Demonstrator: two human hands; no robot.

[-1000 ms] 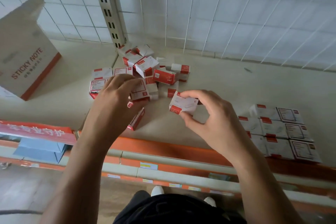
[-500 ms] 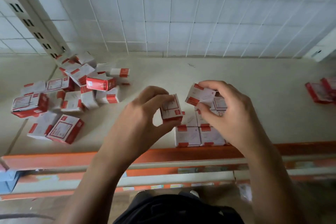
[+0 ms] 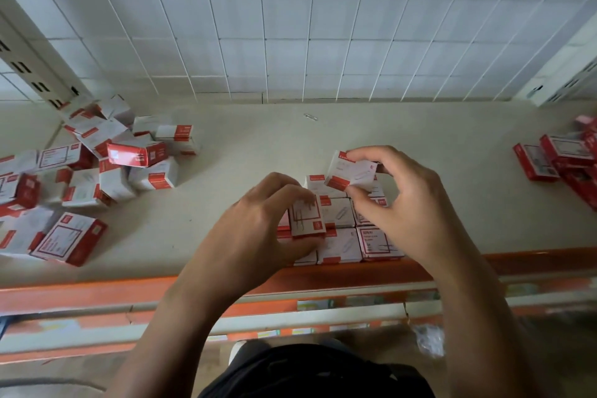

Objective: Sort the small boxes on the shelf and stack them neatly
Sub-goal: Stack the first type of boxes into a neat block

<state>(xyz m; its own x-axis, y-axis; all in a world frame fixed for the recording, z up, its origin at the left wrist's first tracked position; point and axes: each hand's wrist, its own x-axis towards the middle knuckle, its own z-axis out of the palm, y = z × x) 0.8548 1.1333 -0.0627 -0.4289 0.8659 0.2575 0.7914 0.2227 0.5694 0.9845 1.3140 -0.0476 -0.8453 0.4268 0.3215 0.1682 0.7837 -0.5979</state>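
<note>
Left fingers (image 3: pixel 281 191) curl round one box (image 3: pixel 305 216) over the block's left edge. Right fingers (image 3: pixel 371 152) pinch a second box (image 3: pixel 350 173), tilted above the block (image 3: pixel 342 245) at the shelf (image 3: pixel 258 139) front. Risk: the tilted box lands skewed and nudges the rows. Boxes small, white-and-red card; loose pile (image 3: pixel 97 171) lies left.

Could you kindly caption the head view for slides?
Left hand grips a box, right hand a second box, at the stack.
</note>
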